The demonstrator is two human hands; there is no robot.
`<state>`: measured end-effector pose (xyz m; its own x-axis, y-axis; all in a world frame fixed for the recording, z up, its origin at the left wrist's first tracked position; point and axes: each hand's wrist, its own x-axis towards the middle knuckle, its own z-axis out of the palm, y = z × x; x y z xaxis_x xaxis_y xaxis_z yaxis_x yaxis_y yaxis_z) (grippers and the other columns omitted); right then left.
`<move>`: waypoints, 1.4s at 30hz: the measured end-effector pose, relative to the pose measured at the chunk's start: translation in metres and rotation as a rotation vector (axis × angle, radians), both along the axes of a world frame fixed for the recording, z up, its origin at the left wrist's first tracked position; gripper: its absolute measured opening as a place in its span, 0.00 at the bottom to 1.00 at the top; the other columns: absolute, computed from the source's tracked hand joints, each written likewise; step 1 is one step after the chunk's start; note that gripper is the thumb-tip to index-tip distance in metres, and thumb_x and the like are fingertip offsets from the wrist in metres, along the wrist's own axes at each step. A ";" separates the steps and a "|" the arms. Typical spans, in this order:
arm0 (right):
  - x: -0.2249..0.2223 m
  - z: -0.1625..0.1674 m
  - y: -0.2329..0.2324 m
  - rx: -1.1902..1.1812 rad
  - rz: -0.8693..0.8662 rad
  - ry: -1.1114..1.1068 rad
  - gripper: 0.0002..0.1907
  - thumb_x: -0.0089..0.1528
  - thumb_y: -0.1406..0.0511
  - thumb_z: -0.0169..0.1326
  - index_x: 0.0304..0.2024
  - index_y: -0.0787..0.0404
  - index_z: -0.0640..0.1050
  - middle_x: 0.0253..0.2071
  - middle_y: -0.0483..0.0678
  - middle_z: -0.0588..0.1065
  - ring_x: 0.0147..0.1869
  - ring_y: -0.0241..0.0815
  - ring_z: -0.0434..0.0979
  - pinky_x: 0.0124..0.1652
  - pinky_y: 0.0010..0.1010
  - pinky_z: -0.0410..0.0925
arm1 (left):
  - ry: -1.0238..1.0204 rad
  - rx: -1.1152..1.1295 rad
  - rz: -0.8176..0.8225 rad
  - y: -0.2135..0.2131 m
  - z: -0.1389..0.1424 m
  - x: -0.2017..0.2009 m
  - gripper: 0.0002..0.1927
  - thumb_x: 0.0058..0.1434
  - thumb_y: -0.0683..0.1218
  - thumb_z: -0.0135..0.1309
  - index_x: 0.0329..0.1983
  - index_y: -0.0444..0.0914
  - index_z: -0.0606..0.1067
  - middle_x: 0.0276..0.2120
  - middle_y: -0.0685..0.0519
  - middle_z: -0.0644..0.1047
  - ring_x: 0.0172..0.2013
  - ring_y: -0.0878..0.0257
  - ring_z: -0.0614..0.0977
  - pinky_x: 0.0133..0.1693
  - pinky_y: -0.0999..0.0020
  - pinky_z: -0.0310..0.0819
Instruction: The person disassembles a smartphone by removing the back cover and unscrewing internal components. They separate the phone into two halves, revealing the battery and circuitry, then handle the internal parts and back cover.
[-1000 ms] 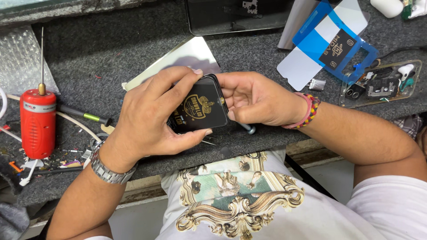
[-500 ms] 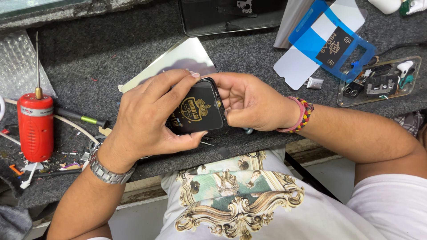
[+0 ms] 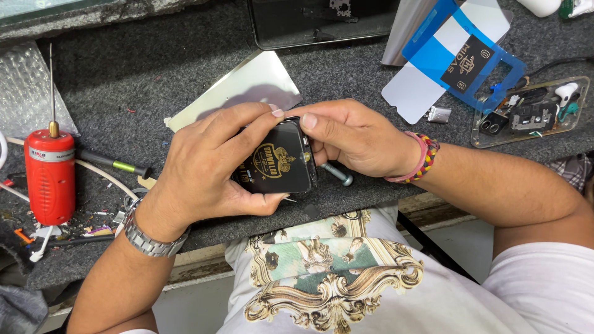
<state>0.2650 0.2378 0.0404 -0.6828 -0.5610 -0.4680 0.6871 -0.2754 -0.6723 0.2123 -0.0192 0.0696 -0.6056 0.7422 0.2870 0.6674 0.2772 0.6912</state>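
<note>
- Grey felt workbench (image 3: 154,68): cluttered with tools.
- Black phone (image 3: 278,164): cupped in left hand (image 3: 210,167), fingers wrapped over its top edge.
- Right hand (image 3: 356,139): grips phone's right edge.

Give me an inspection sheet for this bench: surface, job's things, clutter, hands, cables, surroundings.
Surface: dark grey felt mat, dusty, small scraps at the left edge.
Job's things: black phone with a gold emblem, held above the mat in both hands.
Clutter: red tool, screwdriver, shiny film sheet, blue backing sheet, clear tray of parts, bubble wrap.
Hands: left hand wraps the phone; right hand pinches its right edge.
Cables: white cord by the red tool.
Surroundings: dark tray at the back.
</note>
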 end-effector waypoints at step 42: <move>0.004 0.013 -0.006 0.763 -0.150 1.446 0.32 0.58 0.67 0.78 0.54 0.58 0.69 0.56 0.52 0.69 0.63 0.52 0.74 0.57 0.38 0.71 | -1.296 0.326 0.028 -0.006 -0.034 0.021 0.37 0.63 0.48 0.60 0.72 0.28 0.64 0.56 0.50 0.74 0.52 0.65 0.77 0.55 0.70 0.73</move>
<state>0.2686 0.2317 0.0532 -0.7961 -0.4062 0.4486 -0.5961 0.3986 -0.6970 0.2336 -0.0248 0.0359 -0.5878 0.7330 -0.3423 -0.5195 -0.0176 0.8543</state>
